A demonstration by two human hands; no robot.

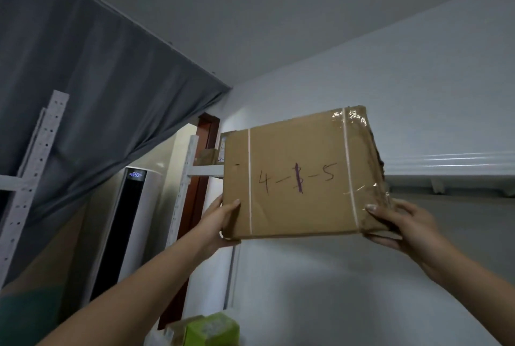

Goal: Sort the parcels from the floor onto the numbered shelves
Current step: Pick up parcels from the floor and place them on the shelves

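A brown cardboard parcel (301, 175) with clear tape and white straps is raised overhead; its face reads "4-", a struck-out digit, "-5". My left hand (220, 220) grips its lower left corner, thumb on the front face. My right hand (401, 223) grips the taped lower right corner, thumb on the front. The parcel is level with the front edge of a high white shelf (446, 171), which runs behind it to the right. Whether it touches the shelf is hidden.
A small brown box (206, 156) sits on the shelf left of the parcel. White perforated uprights (184, 178) stand at left. A tall white air conditioner (133, 223) stands below a grey curtain (92, 89). A green box (211, 329) lies at the bottom.
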